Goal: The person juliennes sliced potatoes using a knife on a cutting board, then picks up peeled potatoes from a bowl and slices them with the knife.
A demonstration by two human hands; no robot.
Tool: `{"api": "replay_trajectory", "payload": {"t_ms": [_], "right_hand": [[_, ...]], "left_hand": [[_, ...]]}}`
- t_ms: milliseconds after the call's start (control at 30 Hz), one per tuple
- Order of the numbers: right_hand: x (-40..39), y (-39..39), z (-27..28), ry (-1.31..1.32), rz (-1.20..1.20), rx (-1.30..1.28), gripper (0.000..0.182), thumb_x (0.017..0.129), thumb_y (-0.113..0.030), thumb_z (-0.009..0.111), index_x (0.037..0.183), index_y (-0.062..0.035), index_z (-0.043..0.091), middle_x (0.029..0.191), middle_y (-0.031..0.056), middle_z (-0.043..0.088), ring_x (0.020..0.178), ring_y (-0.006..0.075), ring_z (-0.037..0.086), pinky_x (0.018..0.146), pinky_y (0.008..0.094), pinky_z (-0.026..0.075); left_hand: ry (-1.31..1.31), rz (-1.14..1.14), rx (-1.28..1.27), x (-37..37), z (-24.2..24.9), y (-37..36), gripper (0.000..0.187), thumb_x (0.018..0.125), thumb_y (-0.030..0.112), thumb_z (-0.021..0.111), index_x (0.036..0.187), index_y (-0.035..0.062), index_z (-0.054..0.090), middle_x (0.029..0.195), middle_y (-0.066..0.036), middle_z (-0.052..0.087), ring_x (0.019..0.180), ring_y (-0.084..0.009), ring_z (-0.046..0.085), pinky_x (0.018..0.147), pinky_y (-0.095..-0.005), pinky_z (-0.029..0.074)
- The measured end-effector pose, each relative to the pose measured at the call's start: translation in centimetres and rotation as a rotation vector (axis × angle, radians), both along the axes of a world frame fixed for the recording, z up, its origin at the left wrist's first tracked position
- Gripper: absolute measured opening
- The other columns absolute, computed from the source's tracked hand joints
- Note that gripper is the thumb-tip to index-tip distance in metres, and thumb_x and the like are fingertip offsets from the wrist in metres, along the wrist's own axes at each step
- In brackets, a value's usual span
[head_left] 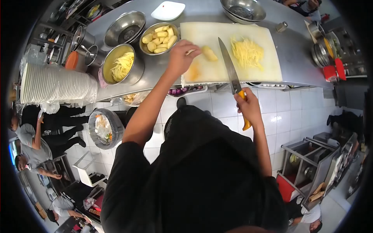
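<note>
My right hand [249, 105] grips the yellow handle of a large kitchen knife [230, 66], its blade lying over the white cutting board [270, 42] with the tip pointing away from me. Over the board's left side, my left hand [182, 57] is closed, fingertips together; something pale shows between them, too small to make out. Just right of those fingertips lies a peeled potato piece [210, 53]. To the right of the blade sits a pile of thin potato strips [247, 53].
Left of the board stand a bowl of peeled potato chunks [160, 38], a pot holding strips [122, 66] and a metal bowl [128, 29]. A white dish [168, 11] and stacked metal bowls [244, 11] are behind. A waste bin [104, 128] stands on the floor; people are at left.
</note>
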State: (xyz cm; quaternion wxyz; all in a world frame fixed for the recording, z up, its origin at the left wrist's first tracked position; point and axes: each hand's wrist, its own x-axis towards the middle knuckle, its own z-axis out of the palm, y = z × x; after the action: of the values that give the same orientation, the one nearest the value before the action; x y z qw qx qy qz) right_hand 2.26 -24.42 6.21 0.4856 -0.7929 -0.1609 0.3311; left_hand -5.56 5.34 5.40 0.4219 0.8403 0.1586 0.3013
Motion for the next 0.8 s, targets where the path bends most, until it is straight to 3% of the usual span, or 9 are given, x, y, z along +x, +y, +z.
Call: {"api": "replay_trajectory", "payload": {"t_ms": [33, 100, 233, 300, 433, 500, 733, 767, 800], "right_hand": [[0.2, 0.0, 0.0, -0.008, 0.006, -0.015, 0.021, 0.093, -0.017, 0.065, 0.104, -0.0025, 0.056, 0.065, 0.0054, 0.057, 0.051, 0.0115, 0.054, 0.047, 0.0281, 0.046], [-0.2, -0.2, 0.1, -0.004, 0.020, -0.057, 0.021, 0.093, -0.016, 0.065, 0.105, -0.0027, 0.056, 0.067, 0.0053, 0.057, 0.053, 0.0110, 0.055, 0.047, 0.0275, 0.047], [-0.2, -0.4, -0.1, 0.046, 0.052, -0.062, 0.014, 0.095, -0.014, 0.063, 0.104, -0.0046, 0.057, 0.067, 0.0010, 0.054, 0.055, 0.0086, 0.053, 0.047, 0.0249, 0.046], [0.0, -0.5, 0.0, 0.049, 0.036, -0.040, 0.014, 0.095, -0.014, 0.063, 0.104, -0.0051, 0.058, 0.067, 0.0015, 0.054, 0.054, 0.0090, 0.052, 0.047, 0.0258, 0.045], [1.2, -1.2, -0.6, 0.022, 0.093, -0.081, 0.012, 0.096, -0.015, 0.062, 0.104, -0.0057, 0.058, 0.065, 0.0018, 0.054, 0.053, 0.0086, 0.050, 0.047, 0.0256, 0.044], [1.7, -1.4, -1.4, 0.091, 0.060, -0.015, 0.012, 0.097, -0.016, 0.061, 0.103, -0.0063, 0.058, 0.063, 0.0015, 0.053, 0.053, 0.0086, 0.051, 0.047, 0.0250, 0.043], [1.5, -1.2, -0.8, 0.098, 0.084, -0.052, 0.013, 0.097, -0.017, 0.062, 0.102, -0.0066, 0.057, 0.062, 0.0015, 0.053, 0.051, 0.0087, 0.050, 0.046, 0.0243, 0.042], [1.5, -1.3, -0.8, 0.097, 0.080, -0.054, 0.013, 0.097, -0.017, 0.062, 0.103, -0.0065, 0.057, 0.062, 0.0016, 0.053, 0.051, 0.0087, 0.050, 0.046, 0.0244, 0.042], [1.2, -1.3, -0.9, 0.103, 0.083, -0.040, 0.013, 0.097, -0.017, 0.062, 0.103, -0.0062, 0.057, 0.062, 0.0016, 0.053, 0.051, 0.0087, 0.050, 0.046, 0.0246, 0.042]], "left_hand": [[-0.004, 0.054, -0.145, -1.6, 0.4, -0.5, 0.009, 0.081, 0.009, 0.076, 0.089, 0.0060, 0.076, 0.090, -0.008, 0.067, 0.082, -0.0202, 0.063, 0.072, -0.0302, 0.050], [0.049, 0.123, -0.151, -5.8, 0.6, -1.6, 0.009, 0.081, 0.006, 0.076, 0.090, 0.0036, 0.075, 0.083, -0.008, 0.067, 0.070, -0.0148, 0.061, 0.065, -0.0260, 0.048], [0.194, 0.279, -0.427, -14.7, -4.0, -4.0, 0.010, 0.082, 0.006, 0.076, 0.089, -0.0005, 0.075, 0.084, -0.008, 0.072, 0.075, -0.0124, 0.064, 0.070, -0.0268, 0.050], [0.328, 0.375, -0.430, -19.8, -8.7, -4.0, 0.010, 0.082, 0.007, 0.076, 0.089, 0.0001, 0.075, 0.087, -0.009, 0.073, 0.076, -0.0132, 0.066, 0.072, -0.0275, 0.052], [0.626, 0.703, -0.427, -28.6, -12.8, -4.5, 0.016, 0.076, 0.013, 0.078, 0.089, 0.0036, 0.077, 0.083, -0.012, 0.075, 0.077, -0.0201, 0.071, 0.075, -0.0317, 0.055], [0.622, 0.837, -0.392, -32.9, -14.0, -4.1, 0.017, 0.074, 0.015, 0.077, 0.088, 0.0056, 0.078, 0.082, -0.013, 0.074, 0.078, -0.0215, 0.072, 0.076, -0.0331, 0.055], [0.653, 1.217, -0.270, -46.1, -11.1, 4.5, 0.021, 0.074, 0.022, 0.071, 0.087, 0.0074, 0.078, 0.078, -0.014, 0.074, 0.076, -0.0225, 0.072, 0.073, -0.0367, 0.056], [0.665, 1.239, -0.244, -48.1, -10.4, 6.3, 0.019, 0.075, 0.019, 0.068, 0.086, 0.0072, 0.078, 0.074, -0.014, 0.073, 0.074, -0.0268, 0.072, 0.073, -0.0382, 0.056], [0.767, 1.279, -0.074, -50.7, -10.1, 8.4, 0.032, 0.074, 0.015, 0.064, 0.103, 0.0078, 0.076, 0.084, -0.017, 0.073, 0.081, -0.0297, 0.072, 0.078, -0.0394, 0.055]]}}
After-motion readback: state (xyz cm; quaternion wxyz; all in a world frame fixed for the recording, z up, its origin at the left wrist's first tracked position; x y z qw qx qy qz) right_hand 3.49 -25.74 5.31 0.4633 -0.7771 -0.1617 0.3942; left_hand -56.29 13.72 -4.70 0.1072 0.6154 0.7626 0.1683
